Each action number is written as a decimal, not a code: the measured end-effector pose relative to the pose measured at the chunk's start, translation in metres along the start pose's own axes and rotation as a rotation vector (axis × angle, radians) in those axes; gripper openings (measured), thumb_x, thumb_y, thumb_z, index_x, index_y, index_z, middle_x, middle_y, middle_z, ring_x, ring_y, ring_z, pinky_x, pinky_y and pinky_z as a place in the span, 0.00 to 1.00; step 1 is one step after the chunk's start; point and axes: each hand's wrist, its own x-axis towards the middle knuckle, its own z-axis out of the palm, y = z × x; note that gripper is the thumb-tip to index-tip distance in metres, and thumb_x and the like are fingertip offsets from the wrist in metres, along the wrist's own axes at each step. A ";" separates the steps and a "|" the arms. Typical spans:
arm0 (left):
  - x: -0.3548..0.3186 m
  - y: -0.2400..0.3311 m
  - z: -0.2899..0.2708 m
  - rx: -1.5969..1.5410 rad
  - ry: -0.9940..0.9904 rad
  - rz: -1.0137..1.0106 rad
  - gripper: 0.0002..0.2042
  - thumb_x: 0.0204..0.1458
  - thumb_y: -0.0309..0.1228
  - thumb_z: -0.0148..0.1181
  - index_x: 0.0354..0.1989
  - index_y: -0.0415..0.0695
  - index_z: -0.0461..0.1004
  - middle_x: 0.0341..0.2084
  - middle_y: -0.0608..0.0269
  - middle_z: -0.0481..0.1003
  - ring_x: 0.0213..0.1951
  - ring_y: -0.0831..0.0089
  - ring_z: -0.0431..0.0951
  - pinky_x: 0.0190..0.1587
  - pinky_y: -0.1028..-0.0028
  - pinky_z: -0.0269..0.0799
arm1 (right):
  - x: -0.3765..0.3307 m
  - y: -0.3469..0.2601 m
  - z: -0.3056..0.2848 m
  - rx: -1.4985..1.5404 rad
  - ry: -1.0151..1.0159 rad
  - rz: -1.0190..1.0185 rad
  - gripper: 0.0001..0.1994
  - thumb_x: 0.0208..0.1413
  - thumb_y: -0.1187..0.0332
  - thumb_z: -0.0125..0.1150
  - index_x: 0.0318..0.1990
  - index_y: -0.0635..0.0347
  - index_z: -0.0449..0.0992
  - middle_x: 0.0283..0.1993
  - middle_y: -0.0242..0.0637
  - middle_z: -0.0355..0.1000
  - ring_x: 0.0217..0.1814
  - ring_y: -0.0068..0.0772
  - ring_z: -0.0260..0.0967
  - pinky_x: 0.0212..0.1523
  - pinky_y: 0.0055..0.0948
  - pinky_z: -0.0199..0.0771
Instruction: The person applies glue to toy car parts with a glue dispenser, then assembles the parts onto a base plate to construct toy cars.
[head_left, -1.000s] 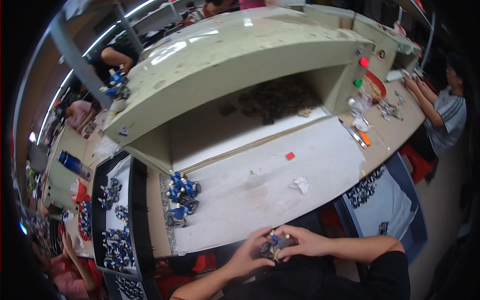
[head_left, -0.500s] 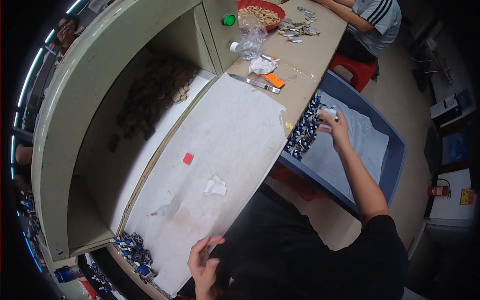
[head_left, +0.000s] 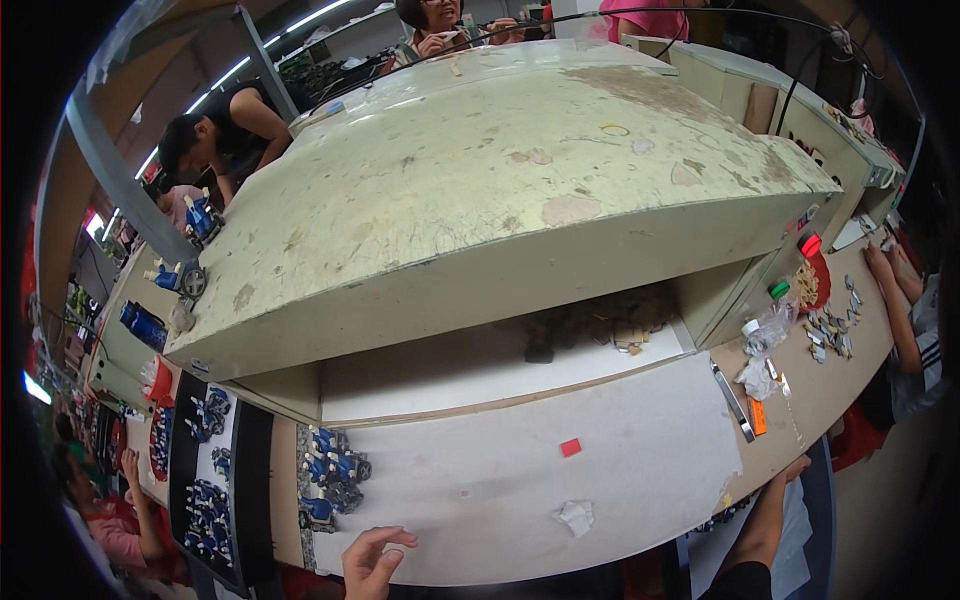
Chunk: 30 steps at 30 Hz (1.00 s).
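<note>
No legible lettering in view

No text, brand, number or sign can be read; a small pale label stands at the lower left corner of the cabinet, its face too small to make out; a small sticker stands at the cabinet's right end, just above the red light, likewise unreadable; any print on the orange box, lying on the worktop at right, is too small to tell.

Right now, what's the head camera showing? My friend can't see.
A person's open left hand is near small blue figures on a workbench; the right hand is by a blue tray. Behind stands a pale green booth.
</note>
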 end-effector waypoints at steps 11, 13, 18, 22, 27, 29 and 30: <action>0.011 0.003 0.009 0.045 0.019 -0.012 0.11 0.47 0.22 0.54 0.41 0.35 0.69 0.31 0.52 0.74 0.37 0.66 0.74 0.44 0.69 0.68 | 0.013 -0.036 0.012 0.081 0.002 -0.067 0.27 0.44 0.52 0.60 0.45 0.66 0.65 0.46 0.52 0.69 0.46 0.51 0.69 0.45 0.43 0.68; 0.010 0.000 0.009 0.037 0.022 -0.017 0.11 0.47 0.22 0.54 0.41 0.34 0.69 0.31 0.52 0.74 0.37 0.67 0.74 0.44 0.69 0.68 | 0.012 -0.033 0.018 0.089 -0.004 -0.069 0.27 0.44 0.52 0.60 0.45 0.66 0.65 0.46 0.52 0.69 0.46 0.51 0.69 0.45 0.43 0.68; 0.010 -0.002 0.013 0.059 0.008 -0.030 0.12 0.47 0.22 0.53 0.41 0.34 0.69 0.32 0.52 0.75 0.37 0.67 0.74 0.45 0.70 0.67 | 0.012 -0.025 0.034 0.115 -0.017 -0.066 0.27 0.45 0.53 0.60 0.45 0.66 0.65 0.46 0.52 0.69 0.45 0.51 0.69 0.45 0.43 0.68; 0.013 0.000 0.015 0.078 -0.011 -0.015 0.11 0.48 0.22 0.53 0.41 0.34 0.70 0.32 0.53 0.75 0.38 0.68 0.74 0.45 0.70 0.67 | 0.010 -0.021 0.049 0.137 -0.032 -0.065 0.27 0.45 0.53 0.61 0.46 0.66 0.65 0.46 0.52 0.69 0.45 0.51 0.69 0.45 0.43 0.68; 0.011 0.001 0.016 0.086 -0.014 -0.001 0.11 0.48 0.23 0.53 0.41 0.35 0.70 0.33 0.53 0.75 0.38 0.68 0.74 0.45 0.71 0.67 | 0.015 -0.019 0.058 0.157 -0.043 -0.083 0.27 0.45 0.53 0.61 0.46 0.66 0.65 0.46 0.52 0.69 0.45 0.51 0.69 0.45 0.43 0.68; 0.010 0.003 0.015 0.152 -0.063 -0.008 0.11 0.49 0.23 0.53 0.41 0.35 0.70 0.33 0.53 0.75 0.38 0.68 0.74 0.45 0.71 0.67 | 0.016 -0.019 0.060 0.165 -0.047 -0.093 0.27 0.45 0.53 0.61 0.46 0.66 0.65 0.46 0.52 0.69 0.45 0.51 0.69 0.45 0.42 0.68; 0.009 0.003 0.015 0.147 -0.058 -0.009 0.11 0.49 0.23 0.53 0.41 0.35 0.70 0.33 0.53 0.75 0.38 0.68 0.74 0.45 0.71 0.67 | 0.017 -0.019 0.060 0.170 -0.047 -0.098 0.27 0.45 0.53 0.61 0.46 0.66 0.65 0.46 0.52 0.69 0.45 0.51 0.69 0.45 0.42 0.68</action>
